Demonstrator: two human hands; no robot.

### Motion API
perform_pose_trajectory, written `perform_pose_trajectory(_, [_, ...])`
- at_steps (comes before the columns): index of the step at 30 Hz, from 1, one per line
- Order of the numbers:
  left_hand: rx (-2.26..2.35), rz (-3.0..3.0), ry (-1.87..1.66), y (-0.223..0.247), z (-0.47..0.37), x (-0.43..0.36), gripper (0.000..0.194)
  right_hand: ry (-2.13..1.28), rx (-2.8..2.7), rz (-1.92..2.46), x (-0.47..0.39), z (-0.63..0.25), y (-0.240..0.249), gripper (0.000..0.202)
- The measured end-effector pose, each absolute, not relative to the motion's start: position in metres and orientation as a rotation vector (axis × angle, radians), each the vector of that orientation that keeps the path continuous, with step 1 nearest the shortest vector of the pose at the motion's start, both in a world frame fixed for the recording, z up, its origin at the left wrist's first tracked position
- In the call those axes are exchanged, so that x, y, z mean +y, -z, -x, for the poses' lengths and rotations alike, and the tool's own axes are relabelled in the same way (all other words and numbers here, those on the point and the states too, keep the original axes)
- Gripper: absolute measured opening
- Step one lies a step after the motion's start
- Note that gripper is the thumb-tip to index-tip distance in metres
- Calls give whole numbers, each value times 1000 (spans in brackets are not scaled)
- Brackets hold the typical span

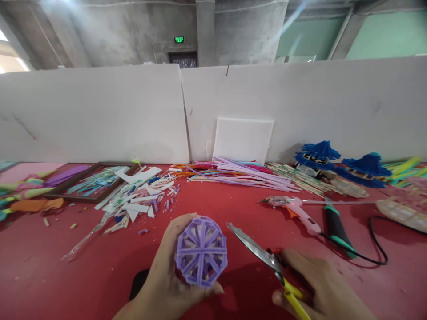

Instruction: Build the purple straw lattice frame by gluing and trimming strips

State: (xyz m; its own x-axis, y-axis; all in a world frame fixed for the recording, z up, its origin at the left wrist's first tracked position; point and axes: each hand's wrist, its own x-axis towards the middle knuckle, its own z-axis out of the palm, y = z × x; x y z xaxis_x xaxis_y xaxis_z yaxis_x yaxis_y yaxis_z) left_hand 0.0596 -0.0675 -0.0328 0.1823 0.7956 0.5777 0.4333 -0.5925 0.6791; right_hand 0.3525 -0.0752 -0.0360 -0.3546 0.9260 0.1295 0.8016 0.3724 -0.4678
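My left hand [173, 271] is wrapped round a purple pipe-cleaner wheel-shaped piece [201, 251], with spokes crossing inside a many-sided rim; its spoked face is turned towards me. To its right, my right hand [313, 284] grips a pair of scissors [256, 249] with yellow on the handles. The blades point up and left towards the purple piece, apart from it, and look nearly closed. A pink hot glue gun [296, 211] lies beyond my right hand, beside a black and green utility knife [336, 226].
Purple pipe cleaners [247, 173] lie in a bundle by the white partition [300, 102]. White scraps [140, 204] are heaped at left, near a brown frame [56, 193]. Blue model roofs [318, 153] stand at back right. A black cable [373, 262] curves across the red table [83, 289].
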Motion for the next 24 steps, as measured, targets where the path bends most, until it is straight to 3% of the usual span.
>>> perform_pose_trajectory(9, [838, -1831, -937, 21, -58, -73, 89, -527, -2234, 1592, -73, -350, 34, 31])
perform_pose_trajectory(15, [1053, -2153, -964, 15, -53, -72, 107, -382, -2165, 1722, -70, -346, 37, 38])
perform_pose_trajectory(20, [971, -2025, -1102, 19, -59, -73, 83, -162, -2102, 1902, -65, -348, 44, 31])
perform_pose_trajectory(24, [938, -2063, -1207, 25, -62, -79, 83, -169, -2206, 1947, -59, -353, 47, 25])
